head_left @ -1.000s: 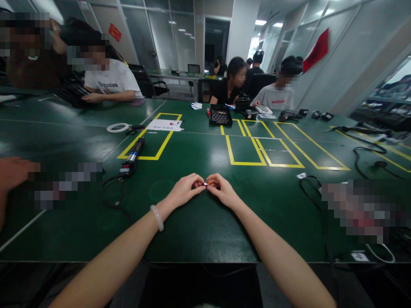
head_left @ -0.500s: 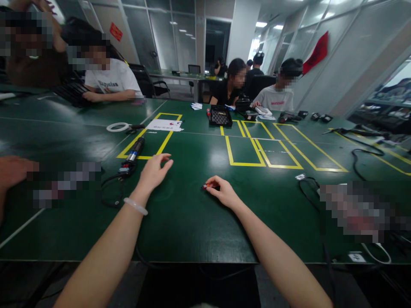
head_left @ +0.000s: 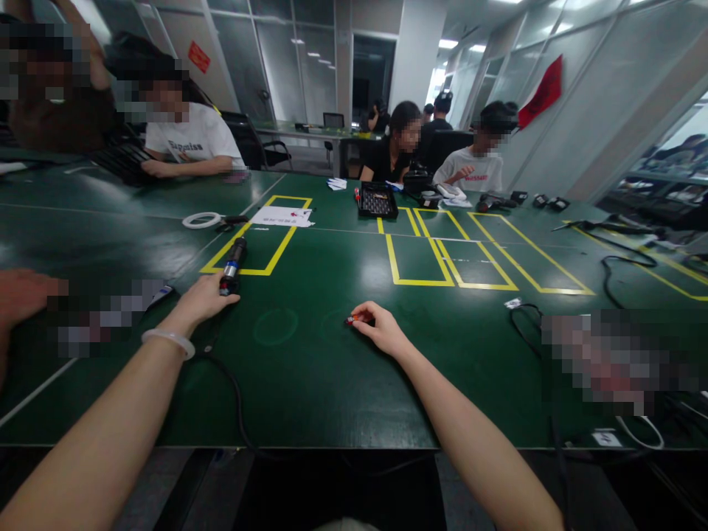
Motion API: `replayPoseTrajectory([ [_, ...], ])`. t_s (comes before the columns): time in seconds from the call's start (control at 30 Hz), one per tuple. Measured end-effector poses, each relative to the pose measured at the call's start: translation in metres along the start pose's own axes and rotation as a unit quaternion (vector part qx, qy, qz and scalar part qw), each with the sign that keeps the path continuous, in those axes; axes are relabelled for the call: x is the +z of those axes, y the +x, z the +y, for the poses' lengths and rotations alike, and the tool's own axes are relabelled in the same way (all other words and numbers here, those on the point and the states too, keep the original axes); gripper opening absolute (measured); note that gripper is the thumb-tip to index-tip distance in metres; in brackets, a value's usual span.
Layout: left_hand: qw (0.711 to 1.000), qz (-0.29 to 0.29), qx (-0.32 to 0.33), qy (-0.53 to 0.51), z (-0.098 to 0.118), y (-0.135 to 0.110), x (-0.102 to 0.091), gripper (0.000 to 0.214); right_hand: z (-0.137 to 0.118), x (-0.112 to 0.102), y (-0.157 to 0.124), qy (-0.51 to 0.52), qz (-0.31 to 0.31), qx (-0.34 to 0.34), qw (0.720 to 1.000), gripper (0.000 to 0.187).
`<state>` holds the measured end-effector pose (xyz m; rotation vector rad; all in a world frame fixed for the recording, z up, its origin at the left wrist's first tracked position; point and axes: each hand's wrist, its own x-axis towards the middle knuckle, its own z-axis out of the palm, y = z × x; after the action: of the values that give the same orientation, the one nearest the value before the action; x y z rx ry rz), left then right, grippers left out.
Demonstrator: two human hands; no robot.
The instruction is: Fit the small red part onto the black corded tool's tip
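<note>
Change: left hand [head_left: 206, 299] has let go of the small red part [head_left: 352, 319] and swung left to the near end of the corded tool [head_left: 234, 259]. Its fingers lie over the tip; can't tell if they're closed round it. Right hand [head_left: 381, 330] now holds the part alone, fingertips pinched on it, low on the green table [head_left: 332, 383], centre. Two-handed work on the part is paused. Part is too small to identify. Pixelated patches mask items near left and near right. The tool's cable [head_left: 237, 402] drops off the near edge.
</note>
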<state>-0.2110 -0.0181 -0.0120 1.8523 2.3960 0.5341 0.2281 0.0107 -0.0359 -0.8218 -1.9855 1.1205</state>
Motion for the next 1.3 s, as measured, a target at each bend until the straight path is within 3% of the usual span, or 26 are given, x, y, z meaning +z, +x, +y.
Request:
replayPoseTrajectory([
  [0.1, 0.992, -0.061, -0.049, 0.096, 0.035, -0.014, -0.003, 0.072, 0.002, 0.001, 0.001, 0.005, 0.011, -0.003, 1.0, 0.016],
  [0.27, 0.99, -0.06, -0.041, 0.123, 0.11, -0.044, 0.006, 0.072, 0.005, 0.003, 0.003, 0.004, 0.033, -0.01, 0.999, 0.014],
  [0.47, 0.989, -0.058, 0.066, 0.121, 0.193, -0.079, 0.022, 0.067, 0.004, 0.003, 0.003, -0.008, 0.049, -0.021, 0.999, 0.013],
  [0.63, 0.986, -0.047, 0.137, 0.087, 0.238, -0.1, 0.039, 0.068, 0.003, 0.0, 0.003, -0.042, 0.07, -0.038, 0.996, 0.013],
  [0.73, 0.984, -0.039, 0.158, 0.068, 0.249, -0.108, 0.048, 0.069, 0.006, 0.0, 0.003, -0.042, 0.06, -0.034, 0.997, 0.013],
  [0.9, 0.982, -0.028, 0.183, 0.047, 0.248, -0.112, 0.054, 0.066, 0.008, 0.005, 0.003, -0.037, 0.038, -0.034, 0.998, 0.014],
  [1.0, 0.983, -0.021, 0.18, 0.044, 0.246, -0.113, 0.054, 0.065, 0.003, 0.005, 0.003, -0.049, 0.037, -0.05, 0.997, 0.017],
  [1.13, 0.984, -0.02, 0.171, 0.041, 0.247, -0.114, 0.053, 0.064, -0.005, 0.004, 0.002, -0.121, 0.039, -0.056, 0.99, 0.006],
  [1.3, 0.986, -0.023, 0.161, 0.046, 0.247, -0.115, 0.052, 0.066, -0.01, 0.001, 0.001, -0.097, 0.04, -0.056, 0.993, 0.006],
])
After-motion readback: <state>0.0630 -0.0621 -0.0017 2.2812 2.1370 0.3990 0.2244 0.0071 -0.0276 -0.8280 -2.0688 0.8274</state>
